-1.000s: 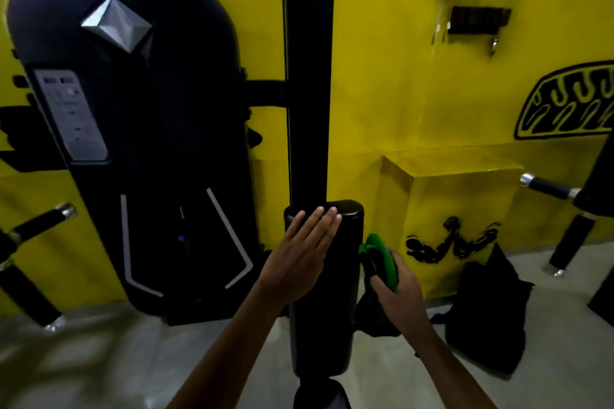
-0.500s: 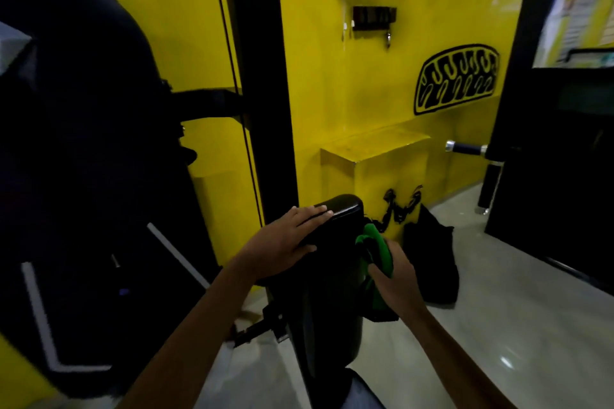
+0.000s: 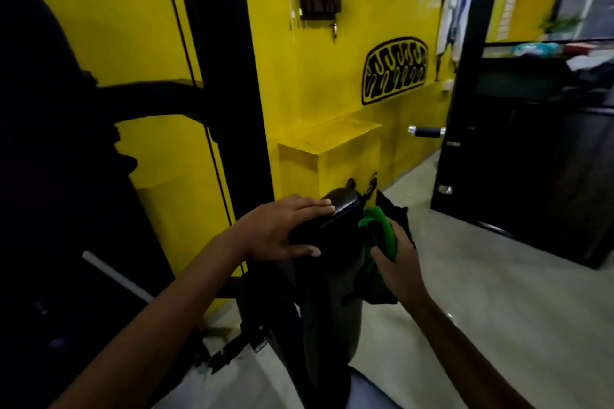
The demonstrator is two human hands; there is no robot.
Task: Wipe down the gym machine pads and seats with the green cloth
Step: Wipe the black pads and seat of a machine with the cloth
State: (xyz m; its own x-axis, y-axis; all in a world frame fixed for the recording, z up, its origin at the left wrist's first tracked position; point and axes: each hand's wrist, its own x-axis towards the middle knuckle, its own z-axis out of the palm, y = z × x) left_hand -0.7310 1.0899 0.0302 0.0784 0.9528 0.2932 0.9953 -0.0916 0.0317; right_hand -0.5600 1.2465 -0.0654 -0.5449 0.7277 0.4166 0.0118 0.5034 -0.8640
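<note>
A tall black upright pad (image 3: 332, 282) of the gym machine stands in front of me, low in the middle of the view. My left hand (image 3: 275, 229) holds its top, fingers laid over the upper edge and thumb across the near face. My right hand (image 3: 397, 262) grips the bunched green cloth (image 3: 378, 236) and presses it against the pad's right side, just below the top. Part of the cloth hangs down dark beside the pad.
A large black machine housing (image 3: 56, 176) fills the left. A black post (image 3: 226, 76) rises behind the pad against the yellow wall. A yellow box (image 3: 329, 156) and a dark bag (image 3: 395, 212) sit behind. Another black machine (image 3: 525, 176) with a handle (image 3: 427, 131) stands right.
The view has swung right, showing more of the room on the right. My left hand has shifted its hold on the pad's top, thumb now across the near face. The cloth stays on the pad's right side.
</note>
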